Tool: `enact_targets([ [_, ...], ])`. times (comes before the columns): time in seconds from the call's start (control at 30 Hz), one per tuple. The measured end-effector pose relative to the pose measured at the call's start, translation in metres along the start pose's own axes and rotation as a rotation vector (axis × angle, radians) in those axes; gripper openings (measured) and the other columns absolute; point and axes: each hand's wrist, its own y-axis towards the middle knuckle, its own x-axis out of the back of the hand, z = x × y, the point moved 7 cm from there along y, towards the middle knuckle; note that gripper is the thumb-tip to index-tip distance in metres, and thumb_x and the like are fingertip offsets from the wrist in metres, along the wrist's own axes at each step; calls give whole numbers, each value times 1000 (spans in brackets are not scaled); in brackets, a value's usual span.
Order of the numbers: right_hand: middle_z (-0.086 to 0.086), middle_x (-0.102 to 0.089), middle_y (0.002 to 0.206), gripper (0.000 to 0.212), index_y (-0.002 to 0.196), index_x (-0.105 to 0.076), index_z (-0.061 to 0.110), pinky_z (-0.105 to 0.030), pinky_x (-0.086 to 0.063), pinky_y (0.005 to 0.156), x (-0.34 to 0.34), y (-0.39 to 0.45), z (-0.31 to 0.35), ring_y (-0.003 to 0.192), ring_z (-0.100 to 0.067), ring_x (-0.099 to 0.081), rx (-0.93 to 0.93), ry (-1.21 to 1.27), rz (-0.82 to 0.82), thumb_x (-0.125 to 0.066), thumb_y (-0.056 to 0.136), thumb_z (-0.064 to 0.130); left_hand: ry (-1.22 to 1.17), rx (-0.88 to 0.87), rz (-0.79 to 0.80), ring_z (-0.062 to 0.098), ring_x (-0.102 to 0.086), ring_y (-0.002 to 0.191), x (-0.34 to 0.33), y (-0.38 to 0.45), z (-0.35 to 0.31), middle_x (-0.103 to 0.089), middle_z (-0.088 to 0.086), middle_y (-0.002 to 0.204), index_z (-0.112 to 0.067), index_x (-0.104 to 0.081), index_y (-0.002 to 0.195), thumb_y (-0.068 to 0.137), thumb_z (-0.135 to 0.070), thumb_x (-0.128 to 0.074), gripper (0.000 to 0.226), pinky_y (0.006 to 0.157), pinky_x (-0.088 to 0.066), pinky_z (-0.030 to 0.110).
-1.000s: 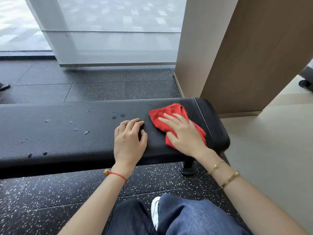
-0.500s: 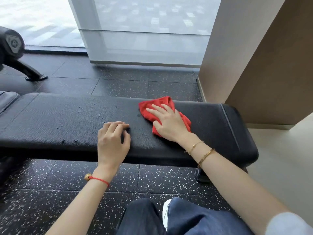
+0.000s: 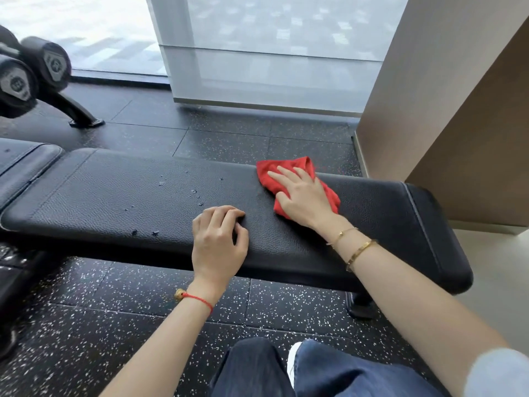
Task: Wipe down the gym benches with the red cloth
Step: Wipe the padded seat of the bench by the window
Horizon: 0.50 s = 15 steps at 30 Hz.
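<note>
A long black padded gym bench (image 3: 114, 202) runs across the view, with small droplets or specks on its left-middle part. A crumpled red cloth (image 3: 289, 167) lies on the bench's far edge, right of centre. My right hand (image 3: 303, 196) presses flat on the cloth with straight, spread fingers. My left hand (image 3: 219, 245) rests on the bench's near edge, fingers loosely curled on the pad, holding nothing. The cloth's middle is hidden under my right hand.
A second bench pad (image 3: 20, 164) adjoins at the left. Dumbbells on a black rack (image 3: 31, 73) stand at the far left. A beige wall and wooden panel (image 3: 458, 124) rise at the right. Speckled black rubber floor (image 3: 100, 325) surrounds the bench; my knees (image 3: 315, 371) are below.
My right hand has slid the red cloth leftward along the bench and toward its far edge. The camera has turned left, bringing the dumbbells into view. My left hand stays on the near edge.
</note>
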Motion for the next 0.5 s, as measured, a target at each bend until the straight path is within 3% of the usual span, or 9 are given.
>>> enact_targets([
  [0.2,17,-32,155,57,144,-37,43,-41,-19,118,0,-53,15,145,-15,-23,266,57,33,-48,90,29,-12,-13,-17,26,-60,102,2,0,3,-68,-3,104,-16,-70,99,84,-14,-57,19,97,-43,43],
  [0.37,16,-33,155,52,143,-40,41,-41,-21,118,15,-31,-36,145,-17,-24,12,24,-25,-48,93,30,-17,-22,-29,25,-61,101,4,-1,2,-69,-3,103,-16,-71,98,85,-14,-59,17,97,-43,42],
  [0.5,15,-29,156,51,145,-38,40,-43,-15,118,5,-7,-13,145,-19,-22,-48,18,-18,-45,94,34,-20,-14,-32,26,-61,100,3,-1,2,-70,-3,103,-16,-72,98,85,-14,-59,18,98,-42,42],
])
